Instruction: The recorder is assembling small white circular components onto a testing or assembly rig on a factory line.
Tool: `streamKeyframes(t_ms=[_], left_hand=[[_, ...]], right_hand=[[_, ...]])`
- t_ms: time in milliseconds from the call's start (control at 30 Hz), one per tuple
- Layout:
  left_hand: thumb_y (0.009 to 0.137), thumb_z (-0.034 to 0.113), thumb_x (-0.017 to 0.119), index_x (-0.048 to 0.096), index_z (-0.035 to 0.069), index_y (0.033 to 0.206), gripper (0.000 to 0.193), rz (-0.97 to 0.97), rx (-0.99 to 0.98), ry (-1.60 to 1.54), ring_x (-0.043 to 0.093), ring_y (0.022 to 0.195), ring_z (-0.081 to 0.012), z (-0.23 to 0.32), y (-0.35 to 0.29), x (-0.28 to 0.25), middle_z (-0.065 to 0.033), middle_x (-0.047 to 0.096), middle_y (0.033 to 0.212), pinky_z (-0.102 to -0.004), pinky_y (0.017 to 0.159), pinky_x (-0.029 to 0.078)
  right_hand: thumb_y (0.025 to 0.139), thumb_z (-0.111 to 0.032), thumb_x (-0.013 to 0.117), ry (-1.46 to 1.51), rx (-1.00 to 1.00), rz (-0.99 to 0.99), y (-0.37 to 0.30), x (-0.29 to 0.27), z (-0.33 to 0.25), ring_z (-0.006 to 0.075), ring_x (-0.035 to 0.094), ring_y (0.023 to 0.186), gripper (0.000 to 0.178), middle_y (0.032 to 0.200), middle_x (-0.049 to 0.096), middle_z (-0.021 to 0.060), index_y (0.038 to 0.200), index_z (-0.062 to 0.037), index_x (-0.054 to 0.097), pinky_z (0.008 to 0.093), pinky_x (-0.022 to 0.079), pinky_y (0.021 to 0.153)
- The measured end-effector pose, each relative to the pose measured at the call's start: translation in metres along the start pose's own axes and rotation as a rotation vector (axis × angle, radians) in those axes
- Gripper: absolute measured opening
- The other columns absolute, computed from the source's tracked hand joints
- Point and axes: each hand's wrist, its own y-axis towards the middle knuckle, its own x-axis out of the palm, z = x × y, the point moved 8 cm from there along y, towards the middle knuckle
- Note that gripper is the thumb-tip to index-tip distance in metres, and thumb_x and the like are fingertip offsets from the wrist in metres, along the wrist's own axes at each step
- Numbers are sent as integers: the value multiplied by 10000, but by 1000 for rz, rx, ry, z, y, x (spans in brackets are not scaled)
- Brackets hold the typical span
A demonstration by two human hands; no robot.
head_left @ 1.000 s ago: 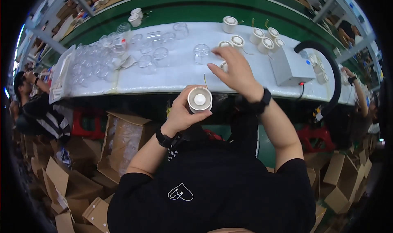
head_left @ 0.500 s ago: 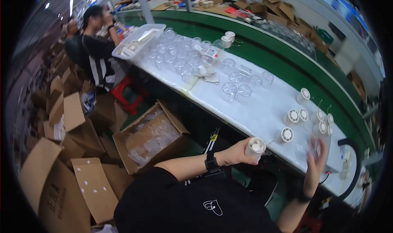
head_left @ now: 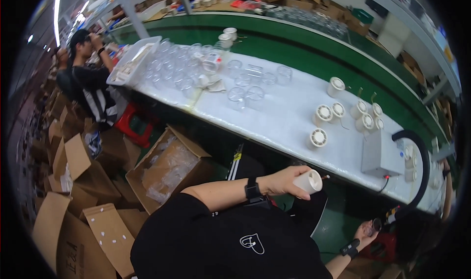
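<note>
My left hand (head_left: 284, 182) is closed around a white cylindrical housing (head_left: 309, 181), its open end tilted up to the right, just off the table's near edge. At the lower right my right hand (head_left: 364, 231) grips a small clear cup (head_left: 375, 225), which looks dark against the background. That cup is close to the end of a thick black hose (head_left: 423, 181); whether they touch I cannot tell. White fan units (head_left: 318, 138) with round slotted faces stand in a loose group on the table, some with thin wires. Clear plastic cups (head_left: 236, 96) lie farther left.
The white-covered table (head_left: 274, 127) runs diagonally, with a grey box (head_left: 380, 155) at its right part. A white bin (head_left: 128, 65) stands at its far left. An open carton (head_left: 169, 166) and other boxes crowd the floor at left. A co-worker (head_left: 88, 82) sits beyond them.
My right hand has swung down and away from the table with the clear cup, toward the hose end. My left hand keeps the white housing, now turned more to the right. The view has shifted right.
</note>
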Motion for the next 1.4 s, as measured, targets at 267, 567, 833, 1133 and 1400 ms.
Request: streamKeyframes(t_ms=[267,567,833,1133,1400], left_hand=[[722,70,737,436,42,1210,574,22,-113,68,583,985,-194,-6,-3,-12,-77,539,1122,-319,860,471],[619,-28,737,475,32,1137,583,198,487,1158,522,999,-310,40,-5,10,-151,501,1076,-350,850,445],[606,-83,668,486,31,1138,573,251,583,1180,519,1013,-343,42,-24,3,-173,472,1149,-383,849,467],[594,-83,682,426,67,1199,674,267,721,1440,514,1023,-377,29,-20,0,-185,450,1217,-397,848,473],[672,-34,715,343,44,1333,763,247,367,803,456,1191,-376,19,-20,-18,-204,386,1349,-395,975,427]], right_hand=[[920,-306,503,-398,336,-397,-134,165,180,256,438,1179,583,1368,373,155,1360,19,305,342,374,980],[840,-169,658,-797,99,-876,-184,257,243,200,451,1177,606,1285,438,90,1346,-35,351,326,369,983],[861,-194,640,-968,355,-877,-188,247,282,157,495,1102,535,1180,497,69,1304,-31,389,284,426,902],[860,-229,647,-1089,570,-621,-192,234,300,128,545,963,450,1071,533,78,1178,10,436,263,468,805],[834,-202,680,-1016,518,-733,-197,237,301,135,537,988,479,1108,513,87,1190,-9,425,280,463,849]])
